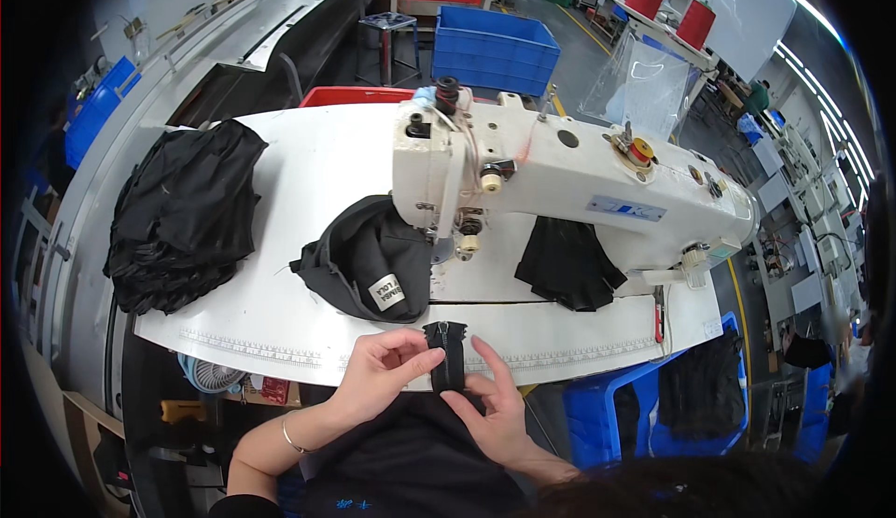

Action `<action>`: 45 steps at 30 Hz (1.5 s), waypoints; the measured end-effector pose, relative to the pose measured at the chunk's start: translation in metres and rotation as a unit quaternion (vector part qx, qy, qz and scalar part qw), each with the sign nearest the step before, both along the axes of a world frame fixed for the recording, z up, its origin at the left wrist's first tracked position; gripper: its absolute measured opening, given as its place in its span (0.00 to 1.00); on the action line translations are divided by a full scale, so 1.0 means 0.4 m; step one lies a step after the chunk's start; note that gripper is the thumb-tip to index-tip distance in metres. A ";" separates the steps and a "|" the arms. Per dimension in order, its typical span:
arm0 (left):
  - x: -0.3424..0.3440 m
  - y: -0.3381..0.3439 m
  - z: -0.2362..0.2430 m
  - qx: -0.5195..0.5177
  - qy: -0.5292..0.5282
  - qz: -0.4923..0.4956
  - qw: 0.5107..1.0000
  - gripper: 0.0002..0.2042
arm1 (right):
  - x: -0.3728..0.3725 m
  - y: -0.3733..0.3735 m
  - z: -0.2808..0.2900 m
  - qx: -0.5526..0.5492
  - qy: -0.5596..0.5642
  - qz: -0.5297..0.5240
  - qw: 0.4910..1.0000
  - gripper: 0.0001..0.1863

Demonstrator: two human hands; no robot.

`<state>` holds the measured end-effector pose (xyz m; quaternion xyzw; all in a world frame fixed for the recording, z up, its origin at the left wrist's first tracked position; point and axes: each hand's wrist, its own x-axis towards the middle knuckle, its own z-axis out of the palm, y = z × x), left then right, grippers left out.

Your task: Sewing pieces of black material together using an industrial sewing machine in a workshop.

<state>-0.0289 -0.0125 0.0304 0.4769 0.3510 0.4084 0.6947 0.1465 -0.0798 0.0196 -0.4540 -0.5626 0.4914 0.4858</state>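
Note:
At the front edge of the white table (pixel 523 331), a short black zipper piece (pixel 448 357) is held upright between my hands. My left hand (pixel 385 371) pinches its left side between thumb and fingers. Lower on its right side, my right hand (pixel 493 408) grips it, with the index finger stretched out beside it. Just beyond my hands lies a black fabric pouch (pixel 350 229), its opening showing a pale label. The pouch touches the area under the needle end of a white sewing machine (pixel 551 159).
A large pile of black fabric pieces (pixel 187 219) sits on the table's left. Fanned black pieces (pixel 571 264) lie under the machine arm, near a red-handled tool (pixel 660 317). A measuring scale (pixel 252 348) runs along the front edge. A blue bin (pixel 597 415) holding black fabric stands below right.

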 end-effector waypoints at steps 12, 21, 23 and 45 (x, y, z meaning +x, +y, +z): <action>-0.045 -0.036 0.015 0.267 0.122 0.066 0.953 0.11 | -0.034 0.054 0.029 0.163 -0.037 -0.072 0.983 0.11; -0.173 -0.084 -0.057 -0.005 -0.204 0.250 0.947 0.06 | 0.022 -0.021 -0.022 -0.031 0.451 -0.303 0.839 0.09; -0.288 -0.090 -0.066 -0.006 -0.257 0.316 0.913 0.06 | 0.123 -0.030 -0.031 0.020 0.478 -0.407 0.778 0.09; -0.044 0.067 0.011 0.419 0.350 -0.047 0.836 0.12 | 0.025 0.008 0.046 -0.269 0.191 0.038 0.943 0.09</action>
